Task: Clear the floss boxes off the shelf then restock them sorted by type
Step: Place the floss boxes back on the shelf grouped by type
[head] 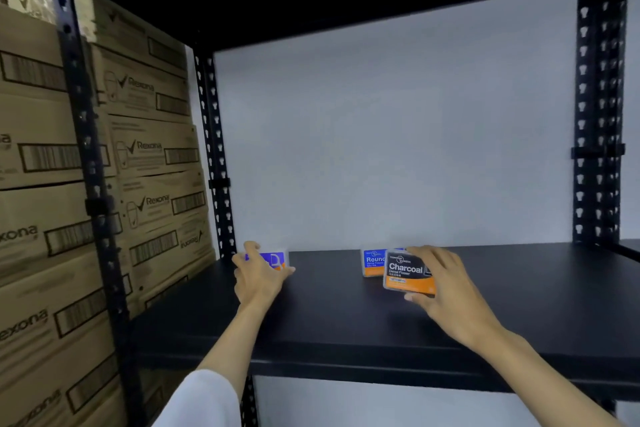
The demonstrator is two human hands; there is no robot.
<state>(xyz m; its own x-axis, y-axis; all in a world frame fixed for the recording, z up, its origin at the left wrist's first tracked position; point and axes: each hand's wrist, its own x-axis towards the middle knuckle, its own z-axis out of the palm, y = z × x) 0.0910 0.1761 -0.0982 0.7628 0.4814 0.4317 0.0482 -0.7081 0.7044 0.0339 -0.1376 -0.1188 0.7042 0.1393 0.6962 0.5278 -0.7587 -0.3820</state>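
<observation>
Both our hands on floss boxes at the back of the black metal shelf [346,315].

We judge the job near one end, clearing or restocking, since only three boxes show. Our left hand [258,279] curls around a blue-and-orange plastic floss box [272,259] by the rear left corner. Our right hand [446,291] pinches the black-and-orange Charcoal floss box [407,274], thumb beneath, fingers on top, in front of a blue Round floss box [373,262]. Stacked brown cardboard cartons [152,149] stand left.

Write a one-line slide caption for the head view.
Left hand grips blue floss box; right hand holds Charcoal box.
</observation>
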